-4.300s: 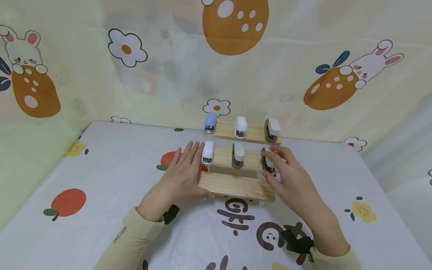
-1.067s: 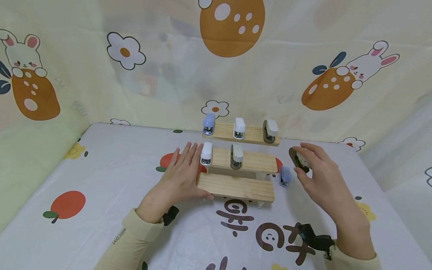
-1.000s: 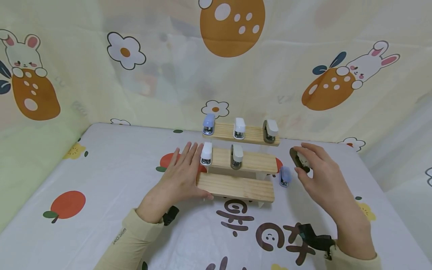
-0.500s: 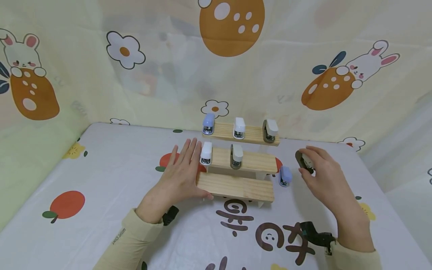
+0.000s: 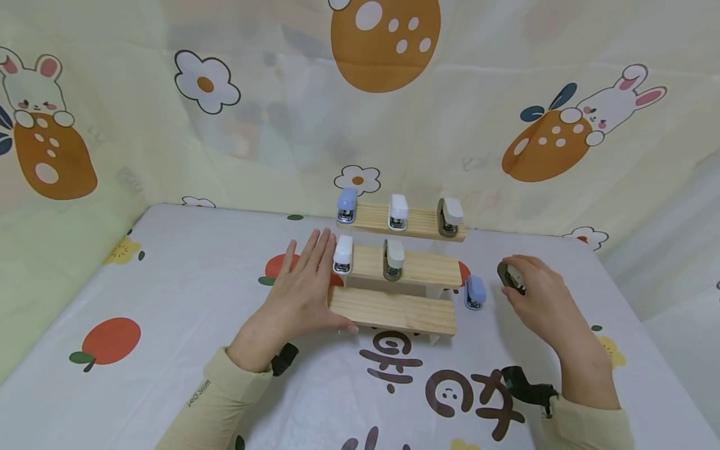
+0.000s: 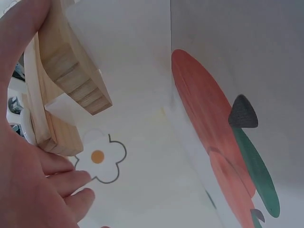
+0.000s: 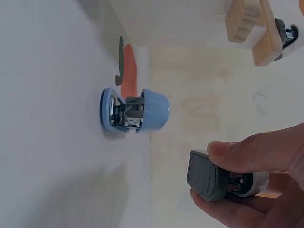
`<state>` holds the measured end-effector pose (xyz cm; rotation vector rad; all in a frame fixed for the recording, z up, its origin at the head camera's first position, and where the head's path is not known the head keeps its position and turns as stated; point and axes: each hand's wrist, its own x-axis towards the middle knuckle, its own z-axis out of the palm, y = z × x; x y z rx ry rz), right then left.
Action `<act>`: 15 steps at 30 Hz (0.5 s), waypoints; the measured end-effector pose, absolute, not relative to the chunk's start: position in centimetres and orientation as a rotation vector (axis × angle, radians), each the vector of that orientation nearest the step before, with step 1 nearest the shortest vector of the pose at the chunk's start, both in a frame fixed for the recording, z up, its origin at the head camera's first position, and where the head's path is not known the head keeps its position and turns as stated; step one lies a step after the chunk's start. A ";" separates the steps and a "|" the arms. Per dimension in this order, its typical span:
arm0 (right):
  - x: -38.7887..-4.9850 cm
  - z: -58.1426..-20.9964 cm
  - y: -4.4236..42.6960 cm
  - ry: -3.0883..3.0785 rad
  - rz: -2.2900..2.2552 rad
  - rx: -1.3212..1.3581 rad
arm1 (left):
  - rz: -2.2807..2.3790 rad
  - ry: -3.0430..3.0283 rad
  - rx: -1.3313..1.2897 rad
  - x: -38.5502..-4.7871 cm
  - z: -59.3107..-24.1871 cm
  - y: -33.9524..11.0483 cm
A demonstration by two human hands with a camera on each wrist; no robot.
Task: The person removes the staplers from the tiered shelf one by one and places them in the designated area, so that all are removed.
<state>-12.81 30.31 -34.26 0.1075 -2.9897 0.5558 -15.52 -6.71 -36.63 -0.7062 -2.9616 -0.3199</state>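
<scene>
My right hand [image 5: 542,297] pinches a small stapler [image 5: 509,279] with a dark grey base between thumb and fingers. In the right wrist view the stapler's base [image 7: 206,175] is held off the tabletop. A blue stapler [image 5: 475,292] stands on the table between that hand and the wooden stand. My left hand [image 5: 300,297] lies with straight fingers along the left end of the stepped stand [image 5: 394,310], its thumb at the lowest board's front edge. On the middle board [image 5: 430,269] are a white stapler [image 5: 343,254] and a grey-white stapler [image 5: 394,258].
The top board [image 5: 422,220] bears a blue stapler [image 5: 347,204], a white stapler [image 5: 398,212] and a grey-based stapler [image 5: 450,217]. A patterned cloth [image 5: 185,281] covers the table, and a printed curtain [image 5: 281,137] hangs behind.
My right hand has taken the grey stapler off the middle board's right end and carried it to the right. Lately it has shifted slightly further right and down. The left hand stays put.
</scene>
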 end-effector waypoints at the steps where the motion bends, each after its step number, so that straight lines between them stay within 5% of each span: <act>1: -12.8 -34.4 30.4 -3.001 0.558 0.101 | -0.321 -2.960 -0.706 -15.5 -36.6 -6.7; 15: -13.4 -35.5 31.9 -3.101 0.553 0.077 | -0.330 -2.961 -0.710 -15.5 -36.5 -6.6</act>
